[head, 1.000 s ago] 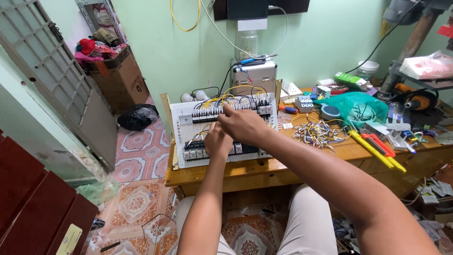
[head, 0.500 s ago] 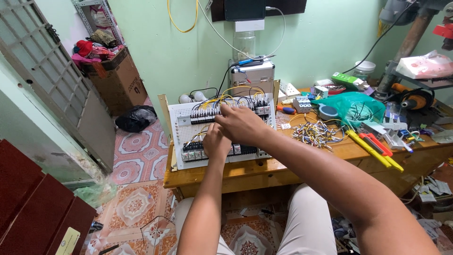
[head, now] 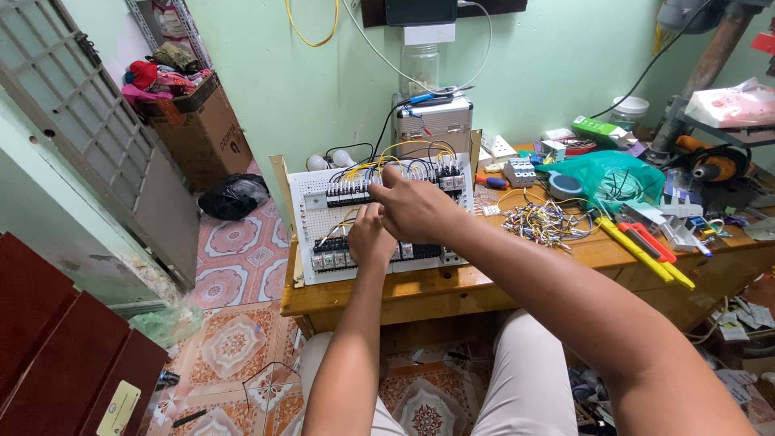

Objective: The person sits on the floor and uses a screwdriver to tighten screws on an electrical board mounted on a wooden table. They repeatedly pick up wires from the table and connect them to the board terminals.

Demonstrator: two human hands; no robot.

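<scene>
A white perforated panel board [head: 316,211] leans on the wooden table [head: 420,292], carrying rows of black relays and breakers joined by yellow and black wires. My left hand [head: 370,236] rests on the lower row of components, fingers curled against them. My right hand [head: 413,205] reaches across to the upper row, its fingers pinched at the wiring near the panel's middle. Whether either hand grips a wire or tool is hidden by the fingers.
A heap of short coloured wires [head: 546,222] lies right of the panel. Yellow and red screwdrivers [head: 646,249], a green plastic bag [head: 609,176], a silver case [head: 434,121] and small boxes crowd the table. A cardboard box [head: 206,133] stands left by a metal door.
Both hands stay on the panel. My right hand has shifted only slightly over the upper row; the view is almost the same.
</scene>
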